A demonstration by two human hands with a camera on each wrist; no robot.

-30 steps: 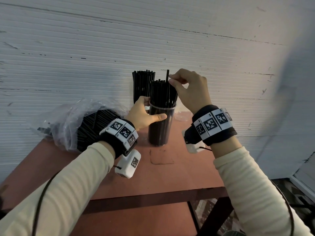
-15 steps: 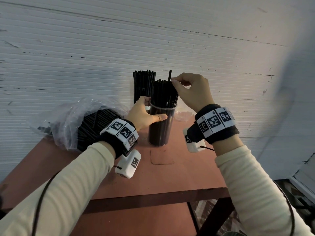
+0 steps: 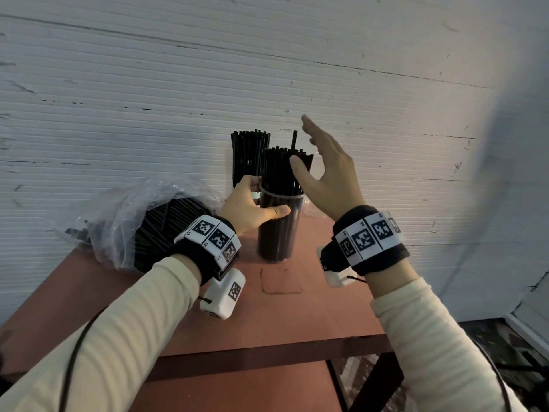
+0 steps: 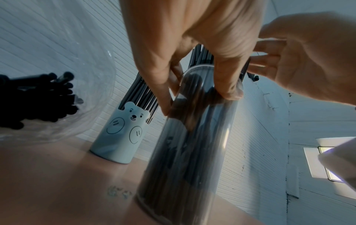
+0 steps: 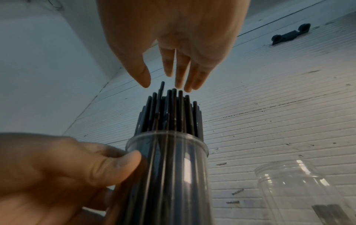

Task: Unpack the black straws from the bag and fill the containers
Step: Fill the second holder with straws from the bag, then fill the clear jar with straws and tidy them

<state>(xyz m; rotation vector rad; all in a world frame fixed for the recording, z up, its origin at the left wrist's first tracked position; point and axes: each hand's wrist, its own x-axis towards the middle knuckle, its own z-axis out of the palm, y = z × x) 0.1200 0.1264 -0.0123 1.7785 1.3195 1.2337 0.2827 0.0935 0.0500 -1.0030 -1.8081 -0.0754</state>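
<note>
White ribbed wall panels (image 3: 178,84) are seen behind a reddish table (image 3: 297,316). At nine o'clock a clear bag (image 3: 124,221) of black straws lies. Dead centre, a clear container (image 3: 280,227) packed with straws (image 3: 282,171) is gripped by the left hand (image 3: 252,209). Above, at one o'clock, the right hand (image 3: 329,171) is held with fingers spread, nothing grasped.

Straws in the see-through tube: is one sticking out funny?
Yes. One black straw pokes up higher than the other straws in the clear tube gripped by the left hand. The open right hand hovers above it.
</note>
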